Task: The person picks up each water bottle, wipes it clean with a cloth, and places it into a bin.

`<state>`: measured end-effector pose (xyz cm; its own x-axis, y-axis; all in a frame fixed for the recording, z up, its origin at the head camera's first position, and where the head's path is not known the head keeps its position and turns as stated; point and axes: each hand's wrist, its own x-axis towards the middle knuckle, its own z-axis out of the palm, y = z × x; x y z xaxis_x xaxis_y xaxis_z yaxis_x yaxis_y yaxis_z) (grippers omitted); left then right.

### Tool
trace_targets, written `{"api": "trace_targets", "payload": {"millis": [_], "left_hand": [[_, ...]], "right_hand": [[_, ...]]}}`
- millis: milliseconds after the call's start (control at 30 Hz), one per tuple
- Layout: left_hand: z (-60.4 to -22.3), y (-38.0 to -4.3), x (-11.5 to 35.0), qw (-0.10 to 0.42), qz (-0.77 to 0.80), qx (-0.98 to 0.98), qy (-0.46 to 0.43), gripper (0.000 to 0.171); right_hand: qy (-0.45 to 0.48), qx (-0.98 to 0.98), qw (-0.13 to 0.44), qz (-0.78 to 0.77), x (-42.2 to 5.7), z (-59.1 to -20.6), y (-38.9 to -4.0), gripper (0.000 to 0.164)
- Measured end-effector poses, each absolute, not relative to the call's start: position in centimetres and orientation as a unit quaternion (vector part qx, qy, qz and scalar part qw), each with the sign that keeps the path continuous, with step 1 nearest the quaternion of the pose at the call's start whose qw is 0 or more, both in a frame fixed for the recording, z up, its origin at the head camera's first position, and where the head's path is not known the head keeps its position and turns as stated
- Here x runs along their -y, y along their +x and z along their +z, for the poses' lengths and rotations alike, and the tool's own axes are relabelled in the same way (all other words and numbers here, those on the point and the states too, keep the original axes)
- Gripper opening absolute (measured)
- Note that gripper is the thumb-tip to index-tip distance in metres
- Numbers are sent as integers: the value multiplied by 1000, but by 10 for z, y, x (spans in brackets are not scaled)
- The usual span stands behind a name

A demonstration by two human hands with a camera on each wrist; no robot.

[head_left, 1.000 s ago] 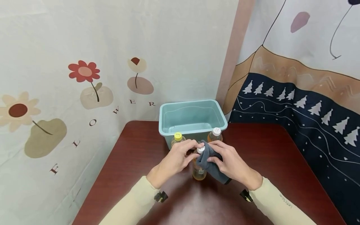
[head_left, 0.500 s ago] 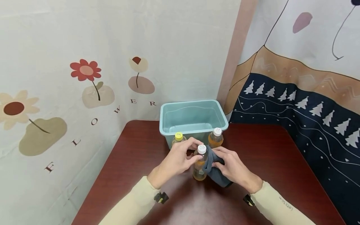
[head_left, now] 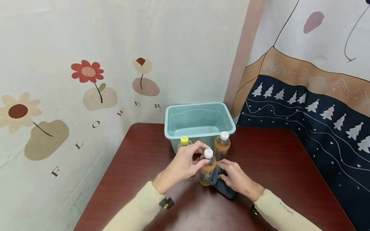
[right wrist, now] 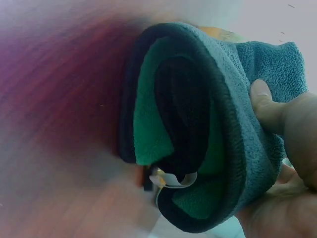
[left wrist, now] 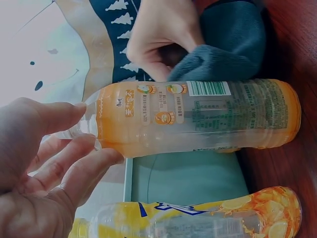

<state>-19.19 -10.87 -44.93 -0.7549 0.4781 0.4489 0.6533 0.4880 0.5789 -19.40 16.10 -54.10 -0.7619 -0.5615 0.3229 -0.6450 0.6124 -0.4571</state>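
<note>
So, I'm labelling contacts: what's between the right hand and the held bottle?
The head view shows a dark cloth between the right hand and the bottle.

On the table point(head_left: 274, 154), the near bottle point(head_left: 205, 174) stood between the fingers point(head_left: 200, 145) of the left hand point(head_left: 182, 162). Right of these, the cloth point(head_left: 221, 184) was in the right hand point(head_left: 237, 176). Behind the left fingers stood a second bottle point(head_left: 184, 140); behind the right, a third bottle point(head_left: 222, 148); beyond both, the bin point(head_left: 199, 118).

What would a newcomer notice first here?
Probably the pale turquoise rectangular plastic tub at the far end of the dark red table. Before it, the left hand holds a clear plastic bottle with a white cap, and the right hand a dark grey cloth beside it. A red printed flower stands out on the pale backdrop, at left.
</note>
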Motion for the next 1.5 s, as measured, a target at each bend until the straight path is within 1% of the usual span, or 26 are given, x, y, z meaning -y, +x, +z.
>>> {"api": "trace_targets", "payload": {"millis": [300,500,567,800,1067,1267,1500], "left_hand": [[-443,-187,106,119,-393,850,-331,38],[-444,-186,102,140,-401,846,-321,26],[-445,-186,102,137,-409,845,-316,24],[-447,-186,104,122,-410,849,-311,22],[-449,-185,105,135,-405,846,-319,21],[-450,-184,104,129,-404,848,-316,21],[-449,-183,105,134,-408,845,-318,21]], "right_hand": [[334,906,54,255,-163,-550,-195,37],[335,914,44,226,-162,-557,-196,37],[334,913,44,231,-162,-558,-196,37],[316,906,54,276,-163,-560,-193,34],[308,888,75,334,-162,-536,-189,40],[304,880,97,353,-164,-511,-184,42],[319,866,114,368,-165,-481,-183,53]]}}
